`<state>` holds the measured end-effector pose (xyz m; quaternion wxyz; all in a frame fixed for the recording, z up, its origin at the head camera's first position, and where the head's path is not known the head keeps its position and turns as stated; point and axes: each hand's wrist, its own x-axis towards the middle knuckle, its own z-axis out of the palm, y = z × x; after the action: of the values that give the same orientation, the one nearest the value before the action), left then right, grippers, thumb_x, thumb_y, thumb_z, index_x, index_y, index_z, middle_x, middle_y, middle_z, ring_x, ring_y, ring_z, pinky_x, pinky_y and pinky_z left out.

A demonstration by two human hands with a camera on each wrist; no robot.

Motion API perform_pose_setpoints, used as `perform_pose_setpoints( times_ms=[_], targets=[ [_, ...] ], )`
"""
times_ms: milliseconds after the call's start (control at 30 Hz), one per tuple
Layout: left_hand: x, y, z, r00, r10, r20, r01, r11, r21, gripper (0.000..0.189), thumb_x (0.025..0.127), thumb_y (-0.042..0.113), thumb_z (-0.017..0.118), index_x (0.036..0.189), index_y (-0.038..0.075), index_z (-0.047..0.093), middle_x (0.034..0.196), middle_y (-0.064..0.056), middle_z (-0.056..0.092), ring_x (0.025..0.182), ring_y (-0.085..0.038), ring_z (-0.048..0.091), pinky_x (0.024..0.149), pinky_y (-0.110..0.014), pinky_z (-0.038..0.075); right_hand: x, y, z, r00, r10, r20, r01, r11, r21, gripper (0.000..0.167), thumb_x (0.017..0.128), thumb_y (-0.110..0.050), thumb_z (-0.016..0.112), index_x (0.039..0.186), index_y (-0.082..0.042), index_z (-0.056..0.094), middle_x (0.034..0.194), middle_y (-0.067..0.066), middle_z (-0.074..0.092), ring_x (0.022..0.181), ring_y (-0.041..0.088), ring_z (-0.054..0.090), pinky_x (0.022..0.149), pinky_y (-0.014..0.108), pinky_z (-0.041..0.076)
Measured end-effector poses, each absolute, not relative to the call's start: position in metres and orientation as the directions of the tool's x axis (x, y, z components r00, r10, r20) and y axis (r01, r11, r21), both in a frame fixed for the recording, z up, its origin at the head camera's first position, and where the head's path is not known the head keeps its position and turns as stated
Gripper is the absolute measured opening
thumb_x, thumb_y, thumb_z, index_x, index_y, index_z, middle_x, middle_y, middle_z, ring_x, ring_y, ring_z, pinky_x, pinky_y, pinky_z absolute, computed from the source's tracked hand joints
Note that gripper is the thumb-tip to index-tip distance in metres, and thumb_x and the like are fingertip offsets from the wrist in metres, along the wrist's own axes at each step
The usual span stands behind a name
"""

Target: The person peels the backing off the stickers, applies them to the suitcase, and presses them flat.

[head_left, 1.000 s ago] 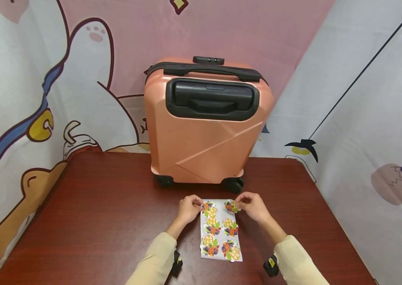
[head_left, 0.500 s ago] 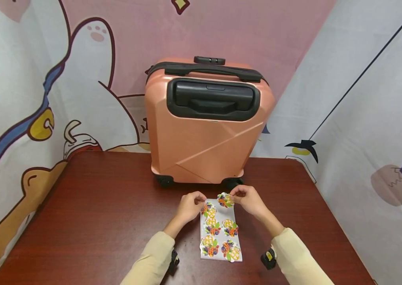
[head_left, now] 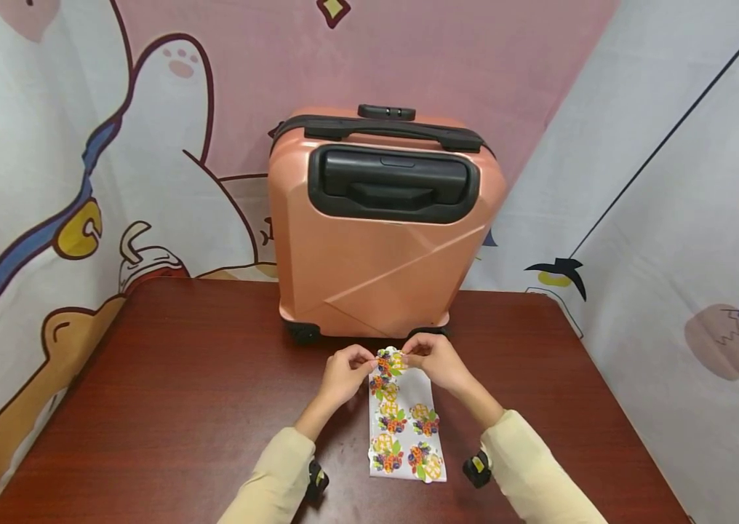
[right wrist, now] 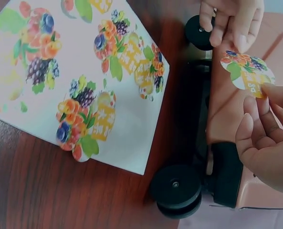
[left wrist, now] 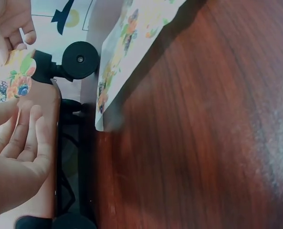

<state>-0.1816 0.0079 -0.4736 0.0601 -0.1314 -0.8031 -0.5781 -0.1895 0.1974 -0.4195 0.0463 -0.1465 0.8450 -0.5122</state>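
A fruit-print sticker [head_left: 390, 361] is held up between both hands, over the top end of a white sticker sheet [head_left: 414, 387]. My right hand [head_left: 440, 364] pinches its right edge between thumb and fingers. My left hand [head_left: 344, 375] pinches the opposite edge; in the right wrist view the left thumb laps onto the sticker [right wrist: 246, 69]. Several matching stickers with berries, leaves and yellow lettering lie on the sheet, and its upper right spot is bare white. In the left wrist view the sheet [left wrist: 113, 90] lies beside the hands on the table.
An orange-pink suitcase [head_left: 376, 269] with black handles and wheels stands upright at the back of the reddish-brown table [head_left: 212, 407], just behind the hands. Printed cloth [head_left: 474, 58] hangs behind and to the sides.
My right hand has lifted the sticker from the sheet's upper right corner and carried it left and up. My left hand has risen slightly and now grips the sticker's other edge.
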Motion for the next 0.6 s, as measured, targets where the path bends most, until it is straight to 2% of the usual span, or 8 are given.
perform_pose_setpoints(
  times_ms=[100, 267, 367, 500, 600],
  targets=[
    [-0.182, 0.005, -0.471, -0.963, 0.126, 0.238, 0.263, 0.258, 0.930, 0.007, 0.082, 0.007, 0.067, 0.082, 0.001, 0.064, 0.077, -0.007, 0.066, 0.072, -0.018, 0.060, 0.066, -0.025, 0.048, -0.191, 0.193, -0.419, -0.954, -0.292, 0.066, -0.189, 0.419, -0.888, 0.005, 0.079, 0.005, 0.065, 0.082, 0.004, 0.062, 0.072, 0.010, 0.061, 0.065, 0.016, 0.058, 0.061, 0.032, 0.051],
    [-0.184, 0.001, -0.464, -0.969, 0.091, 0.231, 0.245, 0.184, 0.952, 0.011, 0.080, 0.008, 0.069, 0.083, 0.000, 0.063, 0.077, -0.009, 0.064, 0.072, -0.020, 0.060, 0.066, -0.024, 0.047, -0.194, 0.187, -0.414, -0.960, -0.271, 0.065, -0.172, 0.394, -0.903, 0.005, 0.079, 0.005, 0.065, 0.081, 0.006, 0.061, 0.071, 0.011, 0.060, 0.064, 0.018, 0.060, 0.062, 0.040, 0.053],
    [-0.186, -0.001, -0.459, -0.968, 0.053, 0.245, 0.250, 0.135, 0.959, 0.013, 0.078, 0.007, 0.071, 0.083, -0.001, 0.062, 0.077, -0.012, 0.064, 0.071, -0.021, 0.060, 0.065, -0.025, 0.047, -0.196, 0.183, -0.409, -0.964, -0.252, 0.086, -0.185, 0.401, -0.897, 0.005, 0.078, 0.004, 0.066, 0.080, 0.005, 0.062, 0.070, 0.011, 0.060, 0.063, 0.018, 0.059, 0.059, 0.036, 0.052],
    [-0.190, -0.005, -0.447, -0.963, -0.001, 0.269, 0.266, 0.129, 0.955, 0.013, 0.077, 0.004, 0.071, 0.084, -0.002, 0.062, 0.076, -0.013, 0.065, 0.069, -0.020, 0.060, 0.064, -0.024, 0.048, -0.200, 0.177, -0.399, -0.963, -0.236, 0.133, -0.223, 0.410, -0.884, 0.008, 0.077, 0.003, 0.067, 0.075, -0.003, 0.063, 0.068, 0.011, 0.061, 0.060, 0.017, 0.057, 0.054, 0.026, 0.046],
    [-0.192, -0.009, -0.437, -0.956, -0.022, 0.293, 0.287, 0.146, 0.947, 0.013, 0.077, 0.004, 0.071, 0.086, -0.002, 0.063, 0.076, -0.012, 0.066, 0.068, -0.019, 0.061, 0.064, -0.023, 0.049, -0.202, 0.171, -0.392, -0.959, -0.230, 0.166, -0.249, 0.404, -0.880, 0.011, 0.078, 0.003, 0.067, 0.074, -0.007, 0.063, 0.067, 0.012, 0.061, 0.059, 0.017, 0.056, 0.052, 0.025, 0.044]
  ],
)
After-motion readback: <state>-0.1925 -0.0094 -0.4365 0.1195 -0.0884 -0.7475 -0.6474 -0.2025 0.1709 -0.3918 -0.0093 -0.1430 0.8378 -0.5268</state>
